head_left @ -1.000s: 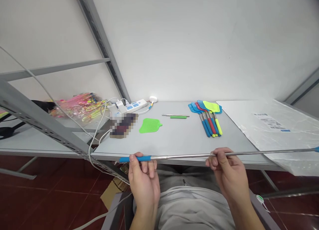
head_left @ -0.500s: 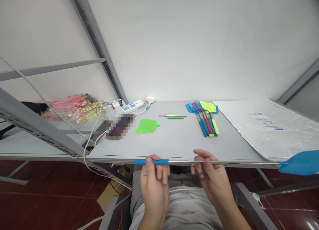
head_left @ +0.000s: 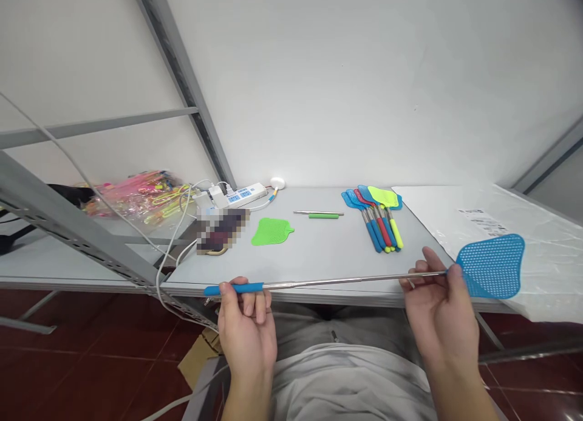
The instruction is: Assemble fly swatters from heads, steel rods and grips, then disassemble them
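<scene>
A blue fly swatter (head_left: pixel 494 266) with a long metal telescopic rod spans the space between my hands, above the table's front edge. My left hand (head_left: pixel 248 324) is closed around its blue grip. At the other end, my right hand (head_left: pixel 439 314) pinches the rod's tip where it meets the perforated blue head. On the table ahead lie a loose green swatter head (head_left: pixel 272 231), a short metal rod (head_left: pixel 319 212) and a green handle (head_left: pixel 323 216). Right of these rests a bunch of swatters (head_left: pixel 380 223) in blue, red and yellow-green, rods collapsed.
A white plastic mailer bag (head_left: pixel 455 220) covers the table's right side. At the back left are a white power strip (head_left: pixel 246 194) with cables and a blurred-out object (head_left: pixel 223 231). Plastic-wrapped colourful items (head_left: pixel 136 193) lie on the shelf beyond the metal post (head_left: pixel 182 87).
My right hand has slid right along the rod to the swatter head, and my left hand has moved left with the grip. The swatter's head now shows its flat face.
</scene>
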`<control>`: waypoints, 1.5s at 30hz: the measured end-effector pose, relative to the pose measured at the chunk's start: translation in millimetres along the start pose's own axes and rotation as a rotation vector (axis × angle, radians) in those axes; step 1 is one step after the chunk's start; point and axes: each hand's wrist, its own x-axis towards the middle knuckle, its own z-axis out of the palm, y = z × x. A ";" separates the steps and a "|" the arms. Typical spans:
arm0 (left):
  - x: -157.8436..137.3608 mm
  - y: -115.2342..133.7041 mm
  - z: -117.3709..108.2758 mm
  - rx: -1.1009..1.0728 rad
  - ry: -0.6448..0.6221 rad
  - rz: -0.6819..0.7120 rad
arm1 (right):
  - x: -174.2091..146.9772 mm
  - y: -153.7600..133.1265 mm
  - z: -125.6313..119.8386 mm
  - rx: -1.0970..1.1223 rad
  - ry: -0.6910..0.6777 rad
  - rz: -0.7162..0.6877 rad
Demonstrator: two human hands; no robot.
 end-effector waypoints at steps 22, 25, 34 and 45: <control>-13.7 -10.4 17.7 -0.099 -0.074 -0.312 | -28.4 21.7 27.0 -0.076 -0.109 -0.094; -13.3 -13.4 14.8 -0.016 -0.110 -0.265 | -24.7 14.1 29.8 -0.131 -0.018 -0.151; -33.1 -35.6 28.6 -0.101 -0.144 -0.302 | -46.9 26.9 52.2 -0.070 0.116 -0.121; -20.1 -14.7 21.7 0.068 -0.588 -0.150 | -18.6 26.1 29.2 -0.063 -0.375 0.288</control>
